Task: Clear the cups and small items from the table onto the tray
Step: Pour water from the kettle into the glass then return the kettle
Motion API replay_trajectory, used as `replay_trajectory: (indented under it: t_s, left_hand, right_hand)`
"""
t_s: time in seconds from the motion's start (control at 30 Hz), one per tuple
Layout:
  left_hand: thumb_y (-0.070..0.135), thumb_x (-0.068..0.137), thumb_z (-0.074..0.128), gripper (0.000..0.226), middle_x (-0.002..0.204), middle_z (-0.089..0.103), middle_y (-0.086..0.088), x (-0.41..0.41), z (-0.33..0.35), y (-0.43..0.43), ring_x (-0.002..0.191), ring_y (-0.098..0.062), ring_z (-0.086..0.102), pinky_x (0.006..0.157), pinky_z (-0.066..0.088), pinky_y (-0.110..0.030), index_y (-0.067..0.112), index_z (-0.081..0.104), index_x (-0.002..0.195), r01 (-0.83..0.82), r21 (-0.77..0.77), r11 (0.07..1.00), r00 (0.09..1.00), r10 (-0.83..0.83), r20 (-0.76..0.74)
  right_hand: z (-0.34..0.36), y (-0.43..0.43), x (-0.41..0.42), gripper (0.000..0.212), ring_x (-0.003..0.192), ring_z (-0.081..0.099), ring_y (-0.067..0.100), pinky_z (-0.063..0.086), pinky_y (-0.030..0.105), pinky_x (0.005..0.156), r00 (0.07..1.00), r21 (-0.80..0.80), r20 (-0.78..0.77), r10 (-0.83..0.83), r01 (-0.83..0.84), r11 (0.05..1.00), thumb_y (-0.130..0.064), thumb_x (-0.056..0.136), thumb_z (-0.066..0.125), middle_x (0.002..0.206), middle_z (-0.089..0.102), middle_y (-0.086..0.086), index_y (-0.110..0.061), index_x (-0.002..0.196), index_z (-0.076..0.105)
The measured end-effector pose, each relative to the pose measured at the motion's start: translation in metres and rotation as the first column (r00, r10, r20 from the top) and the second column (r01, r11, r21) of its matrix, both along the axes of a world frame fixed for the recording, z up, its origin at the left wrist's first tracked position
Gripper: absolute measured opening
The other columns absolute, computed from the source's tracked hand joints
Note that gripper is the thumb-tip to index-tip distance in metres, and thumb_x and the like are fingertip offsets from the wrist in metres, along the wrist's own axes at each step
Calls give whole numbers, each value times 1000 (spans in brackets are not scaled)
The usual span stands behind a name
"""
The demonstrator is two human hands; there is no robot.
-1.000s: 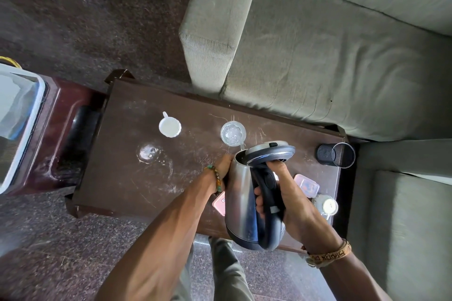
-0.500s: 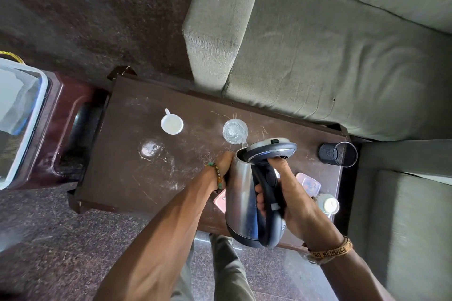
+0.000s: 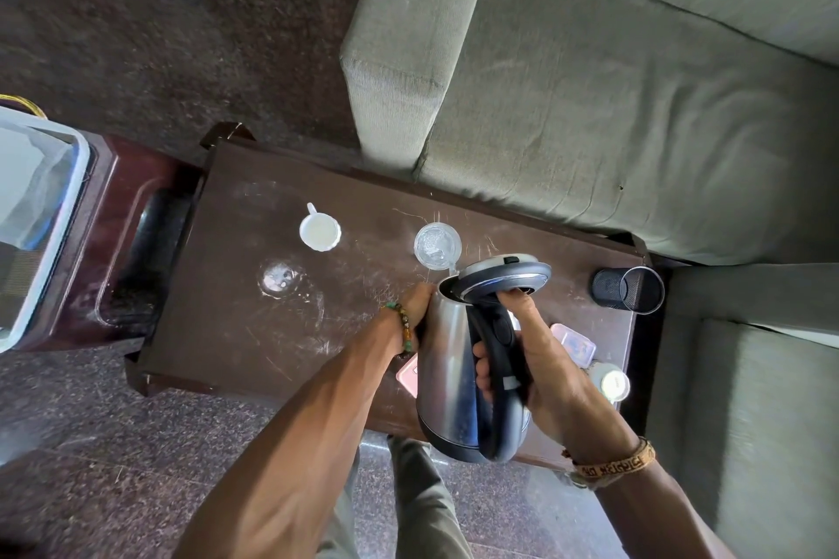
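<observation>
Hardly anything has been moved since the earlier frames: the steel kettle (image 3: 447, 368) is still held tilted over the bench (image 3: 254, 331), spout toward 12 o'clock. Its black handle is gripped by the right hand (image 3: 545, 368). The left hand (image 3: 420, 309) is laid against the kettle's side; its fingers are hidden, so its grip cannot be told. A glass cup (image 3: 437, 245) is seen just beyond the spout, and a white cup (image 3: 319, 232) stands at 10 o'clock from the kettle. A black mesh cup (image 3: 629, 290) lies on its side at 2 o'clock, near the bench edge.
</observation>
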State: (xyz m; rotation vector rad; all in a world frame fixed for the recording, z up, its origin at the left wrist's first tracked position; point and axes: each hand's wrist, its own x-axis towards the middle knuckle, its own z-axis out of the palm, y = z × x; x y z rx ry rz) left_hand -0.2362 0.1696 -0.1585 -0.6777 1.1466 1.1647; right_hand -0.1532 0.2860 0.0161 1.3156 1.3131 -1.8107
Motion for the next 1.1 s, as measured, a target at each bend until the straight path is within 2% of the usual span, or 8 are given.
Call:
replay_trajectory:
  t_s: [0.27,0.4,0.5,0.67,0.8,0.93,1.1]
  left_hand:
    - [36,75,56,27,78,67,-10,0,-1,0,73,-25,60,77,46,-31,11,64,72,5,8,1000,1000,-5,6]
    - [35,80,53,28,81,67,-11,-1,-2,0,80,-26,60,82,45,-32,11,64,73,13,-7,1000,1000,-13,12]
    - [31,81,49,24,83,64,-12,-1,-1,1,79,-26,58,79,45,-32,11,61,73,-9,-18,1000,1000,9,14]
    - [30,84,48,26,100,63,-17,-3,0,1,91,-28,57,84,45,-36,9,61,92,-25,-8,1000,1000,25,13]
    - [32,86,48,28,103,62,-16,-3,3,2,93,-28,57,84,44,-36,9,59,98,-24,-13,1000,1000,25,19]
    - [27,85,48,21,98,60,-16,-2,5,2,89,-28,55,79,42,-35,9,58,89,-28,-15,999,999,28,-21]
    - [33,79,57,25,80,69,-10,-2,13,4,77,-26,63,76,48,-31,10,65,74,-30,13,999,998,31,-62]
  right_hand:
    - [2,0,-2,87,57,58,23,51,30,56,1000,-7,-2,2,-2,1000,-91,43,71,67,63,14,-9,72,71]
    - [2,0,-2,82,55,58,24,51,30,55,1000,-11,8,-16,16,1000,-88,57,67,67,62,14,-8,75,71]
    - [1,0,-1,83,56,58,24,51,31,57,1000,-6,18,-20,20,1000,-88,57,65,68,63,14,-7,75,71]
    - [0,1,-1,81,56,59,23,52,32,57,1000,0,22,-16,16,1000,-87,57,65,68,64,14,-8,72,73]
    - [-1,1,0,82,56,60,24,52,31,57,1000,10,22,-15,14,1000,-88,59,64,68,64,14,-8,73,73]
    - [-1,1,3,84,56,58,23,51,30,55,1000,26,5,-9,9,1000,-89,60,63,67,63,14,-7,76,71]
    - [0,1,9,89,56,58,25,50,29,53,1000,46,21,10,-11,999,-91,57,58,68,62,16,-6,79,69]
